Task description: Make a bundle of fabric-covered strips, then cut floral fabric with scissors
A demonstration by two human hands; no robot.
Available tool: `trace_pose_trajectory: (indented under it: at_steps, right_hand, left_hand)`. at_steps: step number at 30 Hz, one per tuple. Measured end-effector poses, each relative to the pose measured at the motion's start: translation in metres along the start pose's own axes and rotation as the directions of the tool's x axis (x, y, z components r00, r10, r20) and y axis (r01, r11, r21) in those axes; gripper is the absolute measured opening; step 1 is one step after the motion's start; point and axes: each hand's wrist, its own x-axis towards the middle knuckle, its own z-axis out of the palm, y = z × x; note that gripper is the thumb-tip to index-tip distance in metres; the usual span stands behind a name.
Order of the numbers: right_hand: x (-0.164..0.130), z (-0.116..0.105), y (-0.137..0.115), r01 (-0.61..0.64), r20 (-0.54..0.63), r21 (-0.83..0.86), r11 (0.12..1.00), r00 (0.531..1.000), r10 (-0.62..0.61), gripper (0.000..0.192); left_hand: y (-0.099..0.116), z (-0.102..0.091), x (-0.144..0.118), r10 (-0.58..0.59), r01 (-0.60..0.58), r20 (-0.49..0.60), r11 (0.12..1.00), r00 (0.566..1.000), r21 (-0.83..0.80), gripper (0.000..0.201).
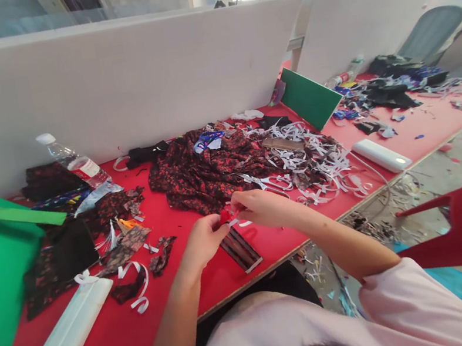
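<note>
Head view: scissors, patterned cloth, paper strips beyond the hands.

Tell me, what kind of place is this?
Probably a craft or sewing workshop: a long red worktable split by white divider boards, heaped with dark red-flowered fabric, silver scissors and curly white paper strips.

Both hands, left hand and right hand, pinch a red scrap above the table.

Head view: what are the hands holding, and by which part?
Both hands, left hand and right hand, pinch a small red piece between fingertips at opposite edges; exact grip unclear.
</note>
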Motion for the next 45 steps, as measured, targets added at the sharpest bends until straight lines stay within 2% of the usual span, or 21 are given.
trace_pose_trajectory:
  at_steps: [5,7,12,19,21,25,27,29,30,32,33,34,35,37,38,39,40,42,43,45]
  right_hand:
    - [-0.002,0.004,-0.006,0.006,-0.085,-0.059,0.998,0.996,-0.011,0.008]
    - [-0.003,0.006,-0.008,0.025,-0.114,-0.073,0.997,0.993,-0.033,0.008]
    - [-0.009,0.019,-0.011,0.084,-0.205,-0.137,0.987,0.973,-0.111,0.008]
    - [-0.020,0.039,-0.010,0.125,-0.354,-0.177,0.976,0.918,-0.181,0.013]
    - [-0.026,0.037,-0.013,0.145,-0.388,-0.177,0.973,0.899,-0.204,0.015]
    - [-0.041,0.014,-0.004,0.097,-0.556,-0.139,0.986,0.816,-0.158,0.014]
    - [-0.044,-0.001,0.021,-0.008,-0.659,-0.182,0.983,0.744,-0.116,0.013]
    - [-0.042,-0.009,0.059,-0.208,-0.737,-0.221,0.953,0.675,-0.024,0.014]
    - [-0.041,-0.010,0.080,-0.284,-0.736,-0.237,0.929,0.676,0.019,0.016]
    - [-0.038,-0.006,0.116,-0.387,-0.652,-0.274,0.881,0.748,0.126,0.019]
    - [-0.037,-0.003,0.129,-0.392,-0.627,-0.279,0.877,0.766,0.143,0.018]
    - [-0.036,0.001,0.136,-0.402,-0.618,-0.284,0.870,0.771,0.154,0.018]
    - [-0.035,0.005,0.137,-0.419,-0.637,-0.278,0.865,0.754,0.161,0.019]
    - [-0.032,0.013,0.122,-0.425,-0.713,-0.214,0.879,0.683,0.157,0.022]
    - [-0.029,0.016,0.109,-0.390,-0.729,-0.159,0.907,0.666,0.158,0.023]
    - [-0.025,0.019,0.093,-0.299,-0.703,-0.091,0.950,0.695,0.151,0.023]
    - [-0.019,0.022,0.077,-0.199,-0.634,0.006,0.980,0.757,0.158,0.024]
    - [-0.008,0.026,0.048,-0.107,-0.435,0.246,0.963,0.876,0.208,0.026]
    - [-0.002,0.028,0.038,-0.106,-0.365,0.324,0.940,0.903,0.228,0.026]
    - [0.007,0.031,0.026,-0.129,-0.296,0.380,0.916,0.921,0.253,0.029]
  left_hand:
    - [-0.007,0.007,0.000,0.051,-0.042,-0.094,0.994,0.994,0.099,0.014]
    - [-0.010,0.009,0.000,0.060,-0.049,-0.131,0.995,0.990,0.090,0.012]
    - [-0.009,0.009,-0.001,0.010,-0.020,-0.171,0.998,0.985,-0.053,0.013]
    - [0.001,0.016,0.001,-0.040,0.014,-0.094,0.965,0.995,-0.262,0.013]
    - [-0.001,0.011,0.005,-0.053,0.012,-0.124,0.951,0.991,-0.310,0.012]
    - [-0.007,-0.014,0.013,-0.147,-0.030,-0.312,0.865,0.938,-0.500,0.013]
    - [-0.008,-0.023,0.017,-0.171,-0.046,-0.338,0.835,0.926,-0.548,0.014]
    - [-0.006,-0.025,0.019,-0.196,-0.057,-0.350,0.800,0.916,-0.597,0.014]
    - [-0.005,-0.024,0.019,-0.213,-0.061,-0.355,0.779,0.910,-0.624,0.013]
    - [-0.002,-0.019,0.020,-0.250,-0.074,-0.367,0.731,0.896,-0.678,0.013]
    - [-0.001,-0.016,0.021,-0.270,-0.084,-0.374,0.704,0.887,-0.705,0.012]
    - [0.000,-0.013,0.022,-0.289,-0.094,-0.381,0.677,0.878,-0.730,0.011]
    - [0.000,-0.011,0.023,-0.310,-0.103,-0.385,0.648,0.869,-0.754,0.010]
    - [0.000,-0.008,0.025,-0.353,-0.109,-0.378,0.590,0.856,-0.800,0.006]
    - [-0.001,-0.007,0.026,-0.374,-0.107,-0.365,0.559,0.852,-0.822,0.005]
    - [-0.001,-0.006,0.027,-0.394,-0.101,-0.348,0.528,0.851,-0.843,0.004]
    - [-0.001,-0.004,0.028,-0.410,-0.095,-0.330,0.497,0.850,-0.863,0.004]
    - [-0.002,0.000,0.029,-0.432,-0.086,-0.297,0.443,0.851,-0.892,0.007]
    - [-0.002,0.001,0.028,-0.440,-0.083,-0.284,0.422,0.852,-0.903,0.008]
    - [-0.004,0.002,0.026,-0.452,-0.080,-0.265,0.387,0.852,-0.919,0.009]
